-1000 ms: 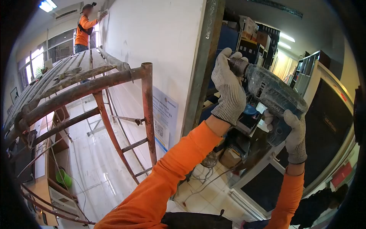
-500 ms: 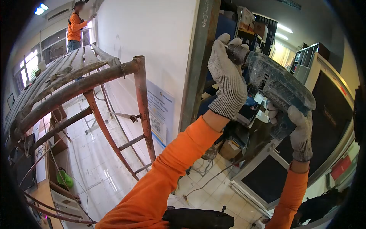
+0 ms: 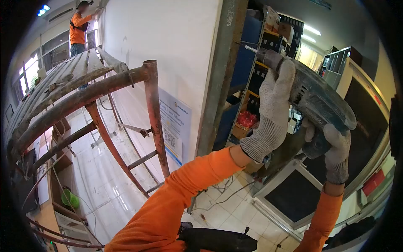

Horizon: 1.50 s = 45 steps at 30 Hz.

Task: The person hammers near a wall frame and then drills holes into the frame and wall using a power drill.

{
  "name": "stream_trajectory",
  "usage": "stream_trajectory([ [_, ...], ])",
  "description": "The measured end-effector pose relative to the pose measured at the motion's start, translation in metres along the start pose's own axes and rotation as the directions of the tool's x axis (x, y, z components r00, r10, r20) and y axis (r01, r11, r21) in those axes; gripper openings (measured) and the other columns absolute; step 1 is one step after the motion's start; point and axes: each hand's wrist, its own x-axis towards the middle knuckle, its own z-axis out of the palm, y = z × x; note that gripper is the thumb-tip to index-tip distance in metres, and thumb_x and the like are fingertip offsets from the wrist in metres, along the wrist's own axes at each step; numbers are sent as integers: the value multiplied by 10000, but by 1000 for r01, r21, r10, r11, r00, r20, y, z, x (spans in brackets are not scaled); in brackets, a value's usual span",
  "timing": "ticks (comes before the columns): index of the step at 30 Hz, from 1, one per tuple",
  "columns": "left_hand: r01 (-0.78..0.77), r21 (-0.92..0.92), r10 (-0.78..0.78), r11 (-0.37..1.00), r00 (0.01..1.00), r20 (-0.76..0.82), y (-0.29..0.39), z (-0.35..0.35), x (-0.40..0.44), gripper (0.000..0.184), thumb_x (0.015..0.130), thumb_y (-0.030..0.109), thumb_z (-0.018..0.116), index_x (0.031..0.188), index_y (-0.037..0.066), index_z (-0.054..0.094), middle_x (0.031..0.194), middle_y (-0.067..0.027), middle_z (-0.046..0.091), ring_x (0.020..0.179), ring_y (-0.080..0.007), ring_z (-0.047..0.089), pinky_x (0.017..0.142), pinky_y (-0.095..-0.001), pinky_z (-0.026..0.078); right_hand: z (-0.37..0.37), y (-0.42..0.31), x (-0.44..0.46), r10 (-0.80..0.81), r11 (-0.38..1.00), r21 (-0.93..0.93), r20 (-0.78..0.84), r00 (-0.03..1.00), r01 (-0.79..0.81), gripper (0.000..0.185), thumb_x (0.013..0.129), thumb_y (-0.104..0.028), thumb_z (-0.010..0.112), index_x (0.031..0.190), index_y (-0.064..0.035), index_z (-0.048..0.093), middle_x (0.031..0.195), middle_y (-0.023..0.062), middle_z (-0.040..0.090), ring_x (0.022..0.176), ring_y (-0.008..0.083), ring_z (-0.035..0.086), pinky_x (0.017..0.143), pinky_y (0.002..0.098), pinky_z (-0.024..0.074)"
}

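Note:
A dusty blue-grey power drill (image 3: 321,94) is held up at the right, its chuck (image 3: 272,59) and a thin bit (image 3: 251,49) pointing up and left toward the metal post (image 3: 226,63) at the wall's end. My left hand (image 3: 275,105), in a grey-white knitted glove, is closed on the front of the drill body just behind the chuck. The gloved right hand (image 3: 336,151) wraps round the drill's handle at the rear, with the lower grip partly hidden by the fingers. A gap shows between the bit's tip and the post.
Rusty scaffolding (image 3: 153,109) with a plank deck (image 3: 71,75) fills the left. On it a person in orange (image 3: 78,29) touches the white wall (image 3: 159,42). A poster (image 3: 174,126) hangs low there. Behind the drill are shelves (image 3: 255,90); a framed door (image 3: 294,193) stands right.
My left hand has moved back from the chuck's tip to the drill's front body, leaving the bit exposed. The drill and right hand have shifted slightly right and down.

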Motion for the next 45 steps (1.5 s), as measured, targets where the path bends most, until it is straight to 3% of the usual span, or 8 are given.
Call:
stream_trajectory([
  [3, 63, 65, -62, 996, 998, -13, 4, -11, 2, 397, 1078, 501, 582, 1189, 120, 591, 1057, 11, 610, 1004, -77, 619, 934, -271, 522, -3, 0, 0, -3, 998, 64, 27, 1000, 1, 685, 830, -404, 872, 1306, 29, 638, 1058, 199, 763, 825, 218, 752, 719, 372, 622],
  [12, 27, -8, -26, 1000, 996, 84, 6, -13, 5, 470, 1064, 474, 609, 1303, 76, 539, 1141, -26, 604, 1070, -92, 623, 1001, -287, 540, -15, 7, -1, 9, 996, 87, 59, 998, -14, 706, 830, -350, 865, 1365, 34, 610, 1187, 210, 738, 1015, 278, 752, 894, 423, 622],
  [18, 40, -47, -33, 998, 991, 131, 5, -17, 9, 379, 1073, 430, 613, 1270, 107, 589, 1112, -15, 649, 1034, -100, 654, 970, -302, 557, -19, 4, -6, 20, 1000, 15, 31, 999, -20, 737, 824, -356, 880, 1380, 36, 597, 1195, 218, 736, 1036, 290, 757, 864, 418, 646],
  [21, 52, -69, -49, 996, 998, 50, 3, -14, 10, 338, 1076, 426, 612, 1231, 125, 618, 1083, -5, 669, 1008, -100, 666, 953, -301, 562, -10, 4, -6, -63, 993, -100, -16, 998, 61, 729, 860, -476, 800, 1329, 52, 622, 1081, 199, 736, 839, 208, 721, 750, 333, 597],
  [27, 35, -107, -28, 994, 997, 69, 8, -10, 10, 424, 1049, 469, 658, 1180, 69, 605, 976, 16, 586, 949, -39, 571, 890, -237, 497, -18, 4, -3, -26, 997, -76, 32, 999, 28, 723, 838, -427, 833, 1343, 44, 620, 1119, 192, 733, 855, 229, 728, 778, 355, 606],
  [30, 22, -96, -11, 995, 994, 107, -2, -22, 14, 312, 1096, 396, 575, 1220, 117, 642, 1116, -18, 699, 1029, -104, 684, 960, -304, 567, -16, 2, -2, -17, 996, -82, 30, 999, 19, 726, 838, -419, 843, 1353, 41, 617, 1132, 175, 732, 860, 232, 728, 779, 353, 607],
  [36, 13, -117, -1, 993, 995, 95, 5, -14, 9, 375, 1093, 399, 577, 1269, 76, 648, 1143, -37, 704, 1060, -120, 691, 979, -322, 569, -8, -8, -6, 46, 977, -208, -4, 999, -46, 726, 856, -452, 837, 1345, 41, 625, 1076, 150, 742, 861, 211, 723, 769, 349, 604],
  [45, 30, -99, -11, 995, 983, 185, 5, -27, 16, 423, 1098, 400, 561, 1339, 58, 623, 1194, -67, 707, 1112, -170, 694, 995, -370, 571, -2, -4, -6, -22, 988, -152, 5, 1000, 22, 741, 859, -493, 832, 1315, 57, 637, 1016, 140, 738, 825, 183, 702, 739, 328, 583],
])
